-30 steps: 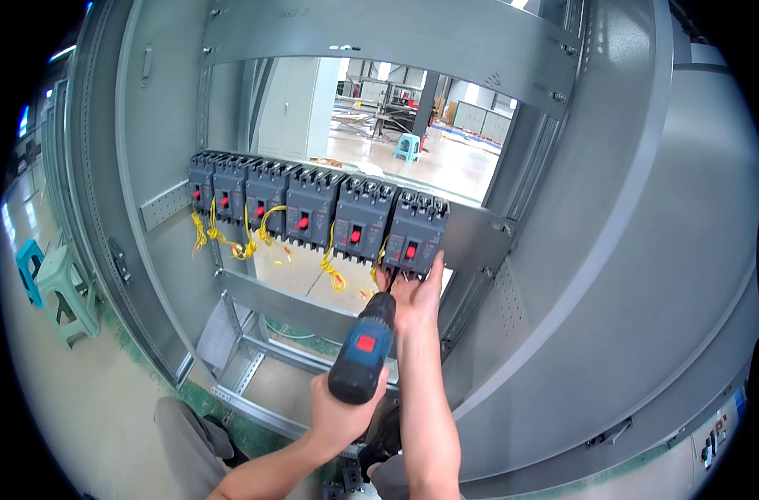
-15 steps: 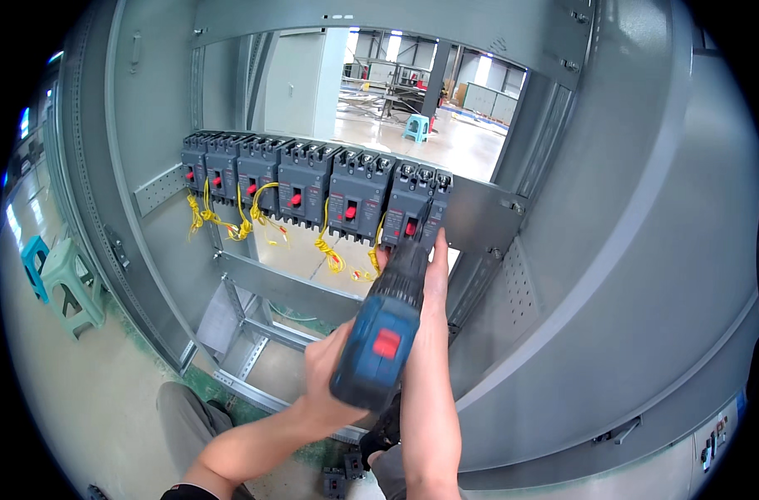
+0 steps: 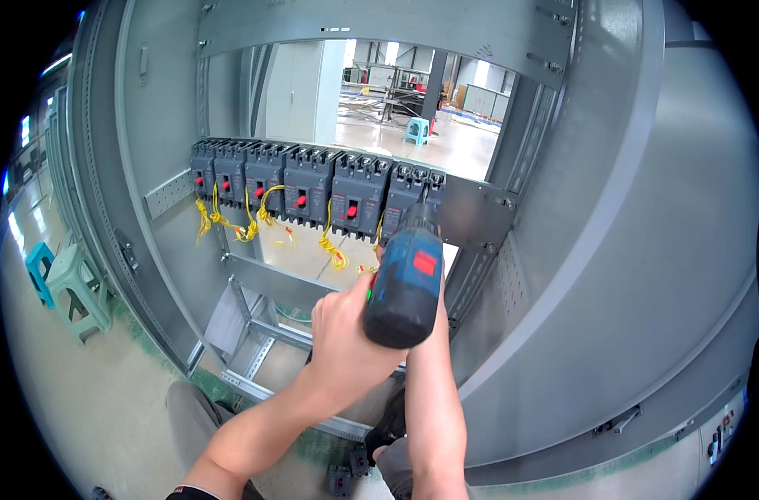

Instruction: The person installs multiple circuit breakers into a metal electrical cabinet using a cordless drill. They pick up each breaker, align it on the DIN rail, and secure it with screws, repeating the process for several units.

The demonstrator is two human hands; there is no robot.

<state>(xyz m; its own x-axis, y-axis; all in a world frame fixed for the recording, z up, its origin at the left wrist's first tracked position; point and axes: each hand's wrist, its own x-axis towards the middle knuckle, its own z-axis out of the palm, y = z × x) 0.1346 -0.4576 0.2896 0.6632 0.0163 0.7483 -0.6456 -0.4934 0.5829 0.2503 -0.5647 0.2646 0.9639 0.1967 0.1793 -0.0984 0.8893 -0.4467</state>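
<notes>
**Blue drill [image 3: 406, 283] lined up with the end breaker [image 3: 406, 193]**

A tall grey metal cabinet [image 3: 579, 250] stands around the work, its walls rising at left and right. Across it runs a metal strip [image 3: 483, 221], carrying a row of six dark breakers [image 3: 307, 185]; the end breaker is the one farthest right. Well apart at the left, a pale green stool [image 3: 79, 292] and a blue stool [image 3: 39, 271] stand on the floor [image 3: 87, 400].

The drill's long axis runs from near to far, tipped slightly right, so the end breaker lies directly beyond its nose. Seen from the left grip [image 3: 346, 325], which is wrapped round the drill's handle, that breaker is far and to the right. The right grip [image 3: 440, 312] seems the nearer hand: its forearm runs up behind the drill toward the breaker's underside. The drill hides most of it, so I cannot tell whether its fingers hold anything.

Two loose breakers [image 3: 339, 480] lie on the floor at the near edge. Knotted yellow wires [image 3: 333, 254] hang below the row. Red switches [image 3: 352, 212] show on five breakers; the drill covers the end one's face there. The thin bit [image 3: 425, 192] reaches that breaker's upper part; contact is unclear.
</notes>
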